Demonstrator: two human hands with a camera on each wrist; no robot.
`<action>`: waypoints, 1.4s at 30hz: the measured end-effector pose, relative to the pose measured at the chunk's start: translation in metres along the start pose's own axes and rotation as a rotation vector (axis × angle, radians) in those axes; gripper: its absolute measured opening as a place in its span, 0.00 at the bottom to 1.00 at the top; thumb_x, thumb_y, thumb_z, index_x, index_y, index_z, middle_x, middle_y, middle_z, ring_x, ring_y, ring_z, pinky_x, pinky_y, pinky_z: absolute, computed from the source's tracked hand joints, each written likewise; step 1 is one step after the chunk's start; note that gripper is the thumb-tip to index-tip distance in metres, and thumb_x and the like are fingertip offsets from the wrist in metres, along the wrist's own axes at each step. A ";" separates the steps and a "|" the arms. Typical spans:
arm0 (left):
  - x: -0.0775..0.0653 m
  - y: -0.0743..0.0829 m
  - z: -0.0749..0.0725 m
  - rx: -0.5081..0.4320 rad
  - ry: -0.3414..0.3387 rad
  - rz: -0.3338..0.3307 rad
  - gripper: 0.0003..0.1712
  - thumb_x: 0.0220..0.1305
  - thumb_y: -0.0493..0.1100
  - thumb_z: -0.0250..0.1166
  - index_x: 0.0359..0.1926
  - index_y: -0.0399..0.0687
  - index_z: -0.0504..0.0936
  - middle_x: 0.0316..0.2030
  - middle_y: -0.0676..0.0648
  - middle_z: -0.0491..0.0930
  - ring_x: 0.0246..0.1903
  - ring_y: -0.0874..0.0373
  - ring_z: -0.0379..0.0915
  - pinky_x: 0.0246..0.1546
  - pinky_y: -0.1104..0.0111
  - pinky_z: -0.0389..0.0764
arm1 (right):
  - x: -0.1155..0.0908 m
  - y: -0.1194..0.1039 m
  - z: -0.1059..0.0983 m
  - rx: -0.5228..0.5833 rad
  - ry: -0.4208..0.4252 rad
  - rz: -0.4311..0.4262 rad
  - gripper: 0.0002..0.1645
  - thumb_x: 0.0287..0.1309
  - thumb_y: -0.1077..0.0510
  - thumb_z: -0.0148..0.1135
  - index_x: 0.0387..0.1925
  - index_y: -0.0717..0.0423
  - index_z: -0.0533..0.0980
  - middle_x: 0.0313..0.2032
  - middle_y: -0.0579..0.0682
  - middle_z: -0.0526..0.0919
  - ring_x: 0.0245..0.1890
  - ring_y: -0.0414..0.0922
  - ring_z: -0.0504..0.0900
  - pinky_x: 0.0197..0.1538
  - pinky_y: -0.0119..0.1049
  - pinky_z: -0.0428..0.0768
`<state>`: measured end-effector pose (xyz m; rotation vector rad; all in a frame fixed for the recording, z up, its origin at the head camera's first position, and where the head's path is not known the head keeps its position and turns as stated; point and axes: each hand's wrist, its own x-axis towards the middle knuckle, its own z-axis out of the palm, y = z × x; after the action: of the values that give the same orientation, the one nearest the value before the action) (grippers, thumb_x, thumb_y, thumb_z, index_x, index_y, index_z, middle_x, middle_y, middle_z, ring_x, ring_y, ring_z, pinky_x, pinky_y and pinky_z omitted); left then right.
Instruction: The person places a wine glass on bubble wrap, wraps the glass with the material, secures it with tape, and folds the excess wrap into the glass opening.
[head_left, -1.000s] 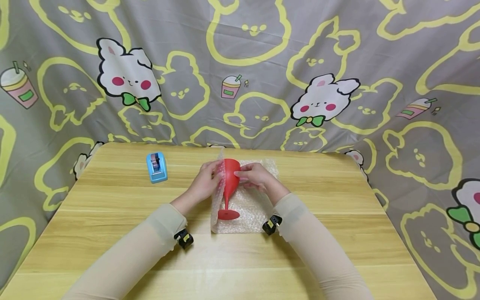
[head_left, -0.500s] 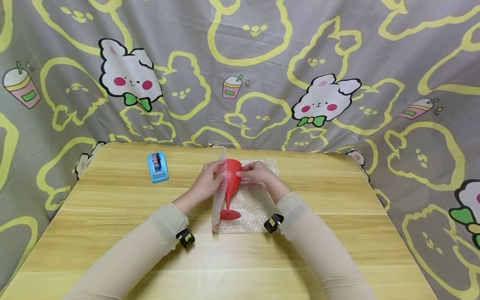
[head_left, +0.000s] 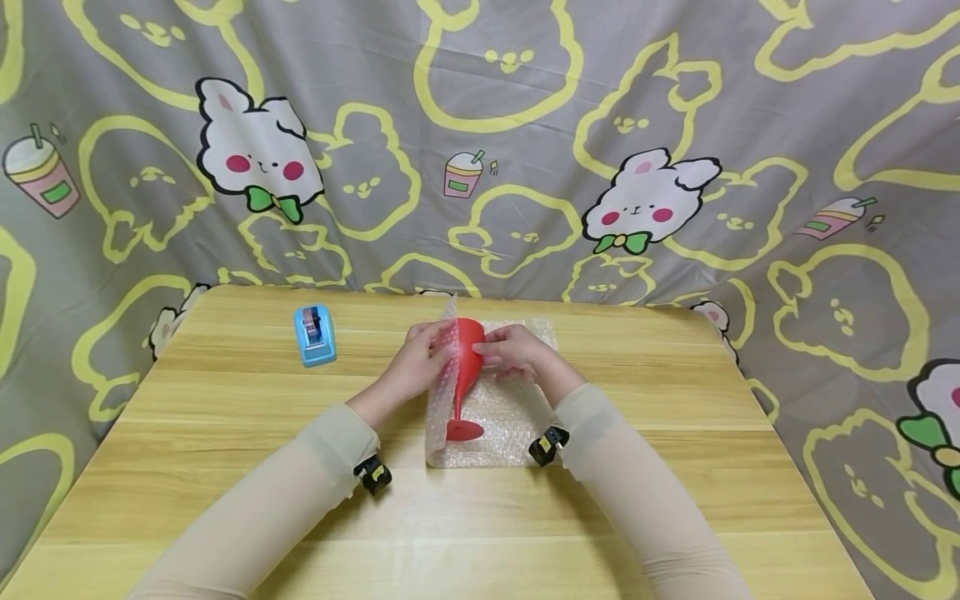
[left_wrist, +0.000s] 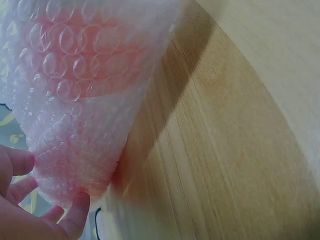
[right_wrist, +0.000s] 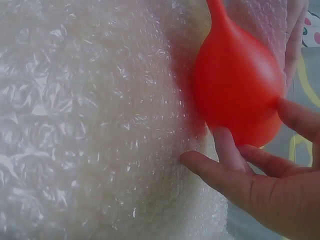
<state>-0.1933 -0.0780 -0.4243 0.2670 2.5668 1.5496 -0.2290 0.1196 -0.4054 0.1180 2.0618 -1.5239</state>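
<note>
A red goblet (head_left: 469, 354) lies on a sheet of bubble wrap (head_left: 502, 425), its foot toward the person and its bowl away. The left flap of the wrap stands raised and leans against the goblet's left side. My left hand (head_left: 415, 362) grips that flap near the bowl; in the left wrist view the red shows through the bubbles (left_wrist: 75, 45). On the other side my right hand (head_left: 517, 350) holds the bowl near the rim, thumb on top. Its fingers (right_wrist: 210, 175) reach under the bowl and along the wrap in the right wrist view.
A blue tape dispenser (head_left: 315, 335) stands at the back left of the wooden table (head_left: 450, 533). Behind the table hangs a grey patterned curtain (head_left: 517, 100). A small black camera (head_left: 372, 473) sits on the left wrist, another (head_left: 549, 445) on the right.
The raised flap has come slightly to the right and covers more of the goblet's left side. The goblet has shifted a little right with it, and both hands keep their hold.
</note>
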 end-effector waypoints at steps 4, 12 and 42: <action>-0.001 0.001 0.000 0.003 -0.003 -0.002 0.30 0.74 0.38 0.57 0.74 0.46 0.64 0.68 0.31 0.57 0.63 0.36 0.67 0.61 0.50 0.74 | 0.001 0.000 0.000 -0.020 0.000 0.000 0.26 0.66 0.56 0.64 0.59 0.68 0.73 0.52 0.63 0.83 0.53 0.55 0.82 0.54 0.56 0.80; -0.003 0.003 -0.001 0.020 -0.019 -0.023 0.31 0.75 0.41 0.57 0.75 0.49 0.63 0.69 0.33 0.56 0.64 0.37 0.66 0.62 0.49 0.73 | 0.003 0.000 0.001 -0.043 -0.013 -0.002 0.27 0.66 0.55 0.64 0.60 0.68 0.73 0.52 0.62 0.83 0.53 0.55 0.82 0.52 0.56 0.82; -0.003 0.004 0.003 0.074 -0.025 0.046 0.32 0.73 0.41 0.59 0.75 0.48 0.63 0.71 0.31 0.53 0.68 0.34 0.58 0.66 0.41 0.64 | 0.004 0.004 -0.005 -0.071 0.036 0.001 0.27 0.65 0.57 0.66 0.58 0.68 0.69 0.54 0.63 0.77 0.56 0.58 0.80 0.57 0.57 0.78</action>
<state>-0.1896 -0.0740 -0.4226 0.3533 2.6203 1.4585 -0.2333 0.1245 -0.4096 0.1199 2.1416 -1.4557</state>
